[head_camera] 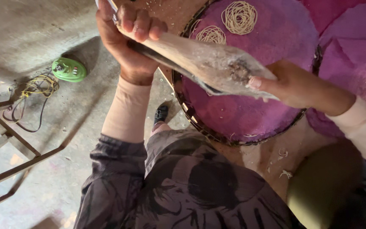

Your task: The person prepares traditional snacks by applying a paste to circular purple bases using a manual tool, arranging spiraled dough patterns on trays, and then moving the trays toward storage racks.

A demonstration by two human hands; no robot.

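We grip a clear plastic bag (208,63) at both ends: left hand (126,40) closed around its neck, right hand (293,87) pinching its lower corner. It hangs over a round purple-lined tray (276,38) bearing two noodle coils (239,17).

One head-worn camera looks steeply down, close over the person's arms.
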